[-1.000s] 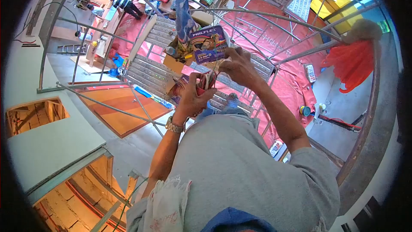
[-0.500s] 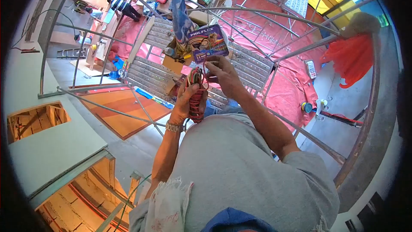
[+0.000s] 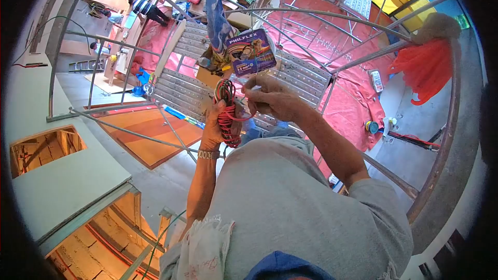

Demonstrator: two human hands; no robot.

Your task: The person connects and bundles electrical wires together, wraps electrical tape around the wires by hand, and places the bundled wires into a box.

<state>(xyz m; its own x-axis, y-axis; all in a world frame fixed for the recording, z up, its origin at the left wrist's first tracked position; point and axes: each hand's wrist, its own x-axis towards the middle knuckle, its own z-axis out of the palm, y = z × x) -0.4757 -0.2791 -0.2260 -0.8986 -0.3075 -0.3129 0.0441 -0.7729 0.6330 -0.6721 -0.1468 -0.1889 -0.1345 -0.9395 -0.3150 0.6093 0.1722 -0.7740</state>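
Note:
A bundle of electrical wire (image 3: 228, 119), mostly red with some green and pale strands looped at its top, stands upright before my grey shirt. My left hand (image 3: 212, 127), with a metal-band watch at the wrist, is closed around its left side. To the right of the bundle, my right hand (image 3: 275, 98) has thumb and fingers pinched together on a red strand. That red strand (image 3: 243, 119) curves from the bundle up to the pinching fingers. Just beyond both hands is a purple printed box (image 3: 251, 52) on the scaffold deck.
Scaffold tubes (image 3: 332, 14) surround me, and perforated metal planks (image 3: 306, 75) lie ahead. A blue patterned cloth (image 3: 217, 21) rests near the box. Red netting (image 3: 428, 70) hangs at right. A square opening (image 3: 46, 148) is at left. Several people work at far upper left.
My right hand has shifted right, away from the bundle, drawing out a red strand between them. The bundle and my left hand have moved slightly left.

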